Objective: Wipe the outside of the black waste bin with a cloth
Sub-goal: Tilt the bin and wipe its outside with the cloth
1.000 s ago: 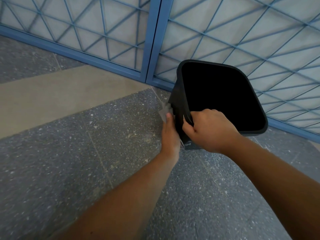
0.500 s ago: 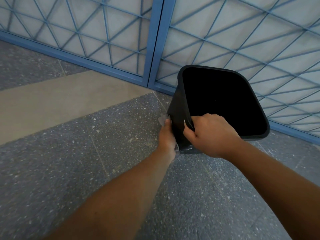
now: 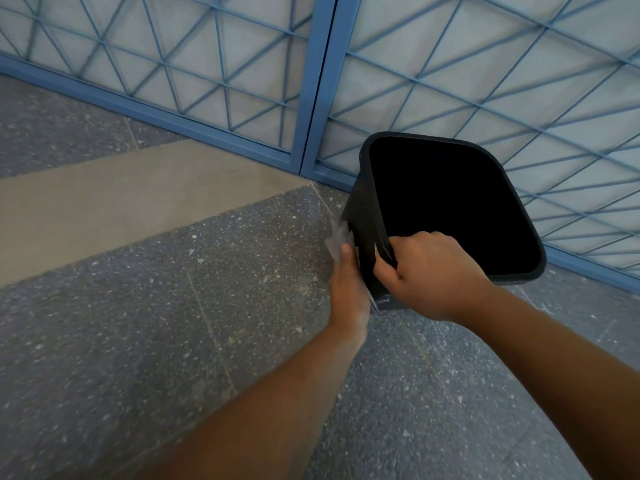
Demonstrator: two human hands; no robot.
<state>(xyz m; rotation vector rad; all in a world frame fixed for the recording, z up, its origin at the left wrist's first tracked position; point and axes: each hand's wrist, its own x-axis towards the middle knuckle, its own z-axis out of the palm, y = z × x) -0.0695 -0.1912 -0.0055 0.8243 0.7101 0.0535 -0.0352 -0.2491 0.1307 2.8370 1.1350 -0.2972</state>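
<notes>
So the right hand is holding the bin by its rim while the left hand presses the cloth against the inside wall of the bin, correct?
Not quite. The head view shows the left hand pressing the cloth against the outside wall of the bin, not the inside. The rest holds: the right hand grips the bin by its near rim.

The bin stands on the floor before the gate; the left hand and cloth lie against its left side, the right hand on its near rim.

Two bare forearms, left hand, right hand; sleeves unseen.
</notes>
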